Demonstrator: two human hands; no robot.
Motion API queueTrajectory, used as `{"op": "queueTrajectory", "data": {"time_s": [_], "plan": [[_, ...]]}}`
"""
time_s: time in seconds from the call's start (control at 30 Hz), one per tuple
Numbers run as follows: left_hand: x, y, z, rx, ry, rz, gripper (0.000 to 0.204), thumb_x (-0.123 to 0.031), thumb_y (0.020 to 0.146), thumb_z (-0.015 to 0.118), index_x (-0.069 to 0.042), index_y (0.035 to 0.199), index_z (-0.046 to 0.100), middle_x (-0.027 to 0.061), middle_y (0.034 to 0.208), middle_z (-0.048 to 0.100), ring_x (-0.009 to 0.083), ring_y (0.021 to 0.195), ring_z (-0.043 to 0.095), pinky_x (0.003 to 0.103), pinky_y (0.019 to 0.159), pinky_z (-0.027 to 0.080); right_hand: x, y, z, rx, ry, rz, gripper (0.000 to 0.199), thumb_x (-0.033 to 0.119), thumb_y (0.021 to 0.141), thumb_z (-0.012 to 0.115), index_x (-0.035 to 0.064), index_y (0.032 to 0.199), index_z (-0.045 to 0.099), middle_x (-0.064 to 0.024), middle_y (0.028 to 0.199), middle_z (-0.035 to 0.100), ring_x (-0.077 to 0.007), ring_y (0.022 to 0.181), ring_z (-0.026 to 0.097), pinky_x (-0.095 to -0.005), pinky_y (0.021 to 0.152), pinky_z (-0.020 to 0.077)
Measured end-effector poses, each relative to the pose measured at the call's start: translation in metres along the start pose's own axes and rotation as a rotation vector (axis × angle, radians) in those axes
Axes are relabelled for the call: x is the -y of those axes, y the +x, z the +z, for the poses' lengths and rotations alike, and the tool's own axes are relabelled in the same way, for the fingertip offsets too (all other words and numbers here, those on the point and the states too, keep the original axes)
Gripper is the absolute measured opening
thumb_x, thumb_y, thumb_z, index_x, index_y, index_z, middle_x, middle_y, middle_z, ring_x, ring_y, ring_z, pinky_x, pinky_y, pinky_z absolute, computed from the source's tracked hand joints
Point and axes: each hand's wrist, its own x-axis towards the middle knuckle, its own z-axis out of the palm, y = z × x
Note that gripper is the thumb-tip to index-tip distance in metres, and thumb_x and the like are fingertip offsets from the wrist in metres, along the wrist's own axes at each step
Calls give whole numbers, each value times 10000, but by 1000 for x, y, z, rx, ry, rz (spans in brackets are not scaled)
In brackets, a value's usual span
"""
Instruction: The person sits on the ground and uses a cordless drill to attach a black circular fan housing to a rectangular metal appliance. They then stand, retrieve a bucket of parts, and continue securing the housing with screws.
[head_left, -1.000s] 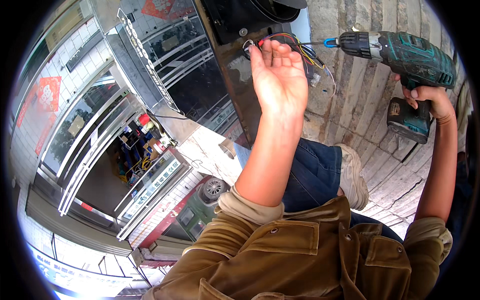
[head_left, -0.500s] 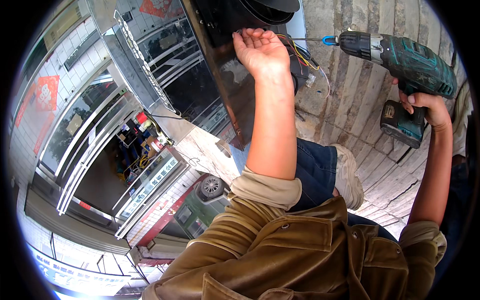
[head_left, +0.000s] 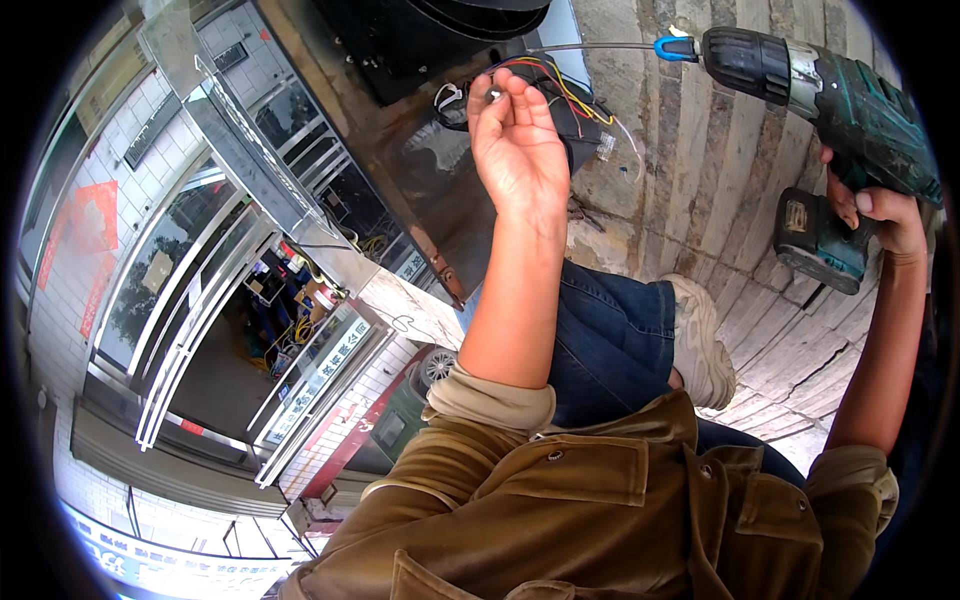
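Note:
In my right hand is a teal and black cordless drill, gripped by its handle, with its chuck pointing left. A blue collar sits in front of the chuck, and a long thin metal bit runs from it toward a black round housing. My left hand is turned palm up below the housing. Its thumb and fingertips pinch a small metal fastener, whose exact kind I cannot make out. Loose red, yellow and white wires lie just right of these fingertips.
A dark metal panel with a rusty edge stands left of my left hand. Stone paving lies beneath the drill, and my shoe rests on it. Farther left are a shop doorway and a green vehicle.
My left hand has come down from the black housing, and a small metal fastener now shows in its fingertips. The drill has shifted slightly right and the view has turned a little.

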Motion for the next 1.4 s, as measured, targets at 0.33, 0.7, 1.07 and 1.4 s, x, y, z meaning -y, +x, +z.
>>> {"op": "queueTrajectory", "data": {"time_s": [0.33,0.7,1.07,1.4], "plan": [[18,-2,0,43,283,-83,283,-144,954,451,24,1180,472,126,1120,570,198,993,591,328,889,512,-20,-11,-3,31,98,7,588,253,578,634,-68,1059,525,-60,613,500,-113,449,394,-235,452,335],[13,7,-13,-29,63,-129,213,-206,899,566,-41,1033,552,28,872,578,133,803,557,269,725,492,-29,-5,18,14,160,103,551,211,563,632,-52,1039,543,-64,616,501,-126,461,404,-246,460,357],[7,-2,-10,25,-125,-251,195,-225,905,550,-39,960,574,26,940,628,160,877,601,314,767,505,-29,-4,26,51,185,122,557,214,558,620,-53,1040,539,-73,631,502,-139,479,413,-258,487,361],[0,-1,-10,68,-209,-271,171,-178,917,525,-20,942,586,53,937,640,180,894,625,332,781,541,-32,-1,26,96,211,133,592,218,538,624,-62,1050,521,-70,617,489,-145,469,416,-260,478,356]]}}
